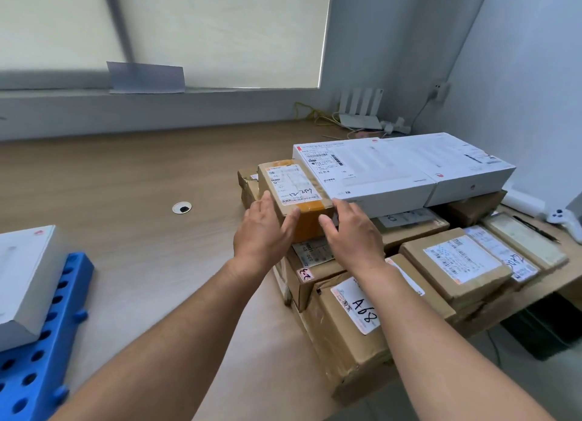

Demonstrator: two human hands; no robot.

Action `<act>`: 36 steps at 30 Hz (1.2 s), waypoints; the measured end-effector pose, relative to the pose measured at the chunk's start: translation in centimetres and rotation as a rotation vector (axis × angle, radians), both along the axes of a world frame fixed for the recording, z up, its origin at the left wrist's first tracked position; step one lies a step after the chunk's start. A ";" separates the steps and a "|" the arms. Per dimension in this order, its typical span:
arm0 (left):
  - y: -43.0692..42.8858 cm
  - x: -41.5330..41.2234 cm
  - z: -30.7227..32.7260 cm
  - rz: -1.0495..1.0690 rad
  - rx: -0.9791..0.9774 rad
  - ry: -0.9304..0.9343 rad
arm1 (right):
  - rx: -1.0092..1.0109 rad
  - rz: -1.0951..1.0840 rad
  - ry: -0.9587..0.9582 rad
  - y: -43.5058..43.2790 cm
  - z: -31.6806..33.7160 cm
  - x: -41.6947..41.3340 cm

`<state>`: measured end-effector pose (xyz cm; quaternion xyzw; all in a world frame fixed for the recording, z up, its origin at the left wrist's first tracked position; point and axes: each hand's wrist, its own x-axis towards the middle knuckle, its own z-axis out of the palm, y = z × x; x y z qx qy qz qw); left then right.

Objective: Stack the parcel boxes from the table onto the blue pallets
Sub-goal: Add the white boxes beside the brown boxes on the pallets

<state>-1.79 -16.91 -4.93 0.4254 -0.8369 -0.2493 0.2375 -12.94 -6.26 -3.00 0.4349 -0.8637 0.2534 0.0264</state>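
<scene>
On the blue pallet (41, 351) at the far left sits one white box (23, 282), so the job looks only just begun. Most of the parcels are over on the right side of the wooden surface (126, 174), piled in a heap. There are two long white boxes (403, 168) on top, lots of brown boxes (453, 263) under and beside them, and a big brown one marked "A68" (352, 326) at the near edge. All of these are left to move, I think.

Both arms reach straight out toward the pile. The small brown box (294, 187) with orange tape sits on top of the heap, just beside the white boxes. The left hand (263, 231) is against its left side, with the thumb touching the front corner. The right hand (354, 231) is at its right front corner, with fingers spread and pointing forward. Each grip is wide open and not closed around anything. The box is resting on the pile, not lifted. It looks like the hands are about to squeeze it from both sides and pick it up.
</scene>
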 end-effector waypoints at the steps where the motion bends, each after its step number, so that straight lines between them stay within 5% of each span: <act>1: -0.4 -0.3 -0.2 -0.002 0.023 0.009 | 0.005 0.006 -0.001 -0.3 -0.1 -0.1; 14: 0.2 1.4 -0.8 -0.068 0.377 0.465 | -0.036 0.079 -0.213 -1.1 -0.7 -0.1; 19: 1.5 5.4 -1.2 -0.154 0.497 0.602 | -0.190 0.180 -0.525 0.3 -0.7 1.4; 25: 3.5 11.9 -0.9 -0.328 0.396 0.561 | -0.364 0.326 -0.843 3.6 -1.0 5.7; 36: 7.4 24.4 -0.5 -0.402 0.325 0.499 | -0.392 0.435 -0.860 8.8 -2.4 16.4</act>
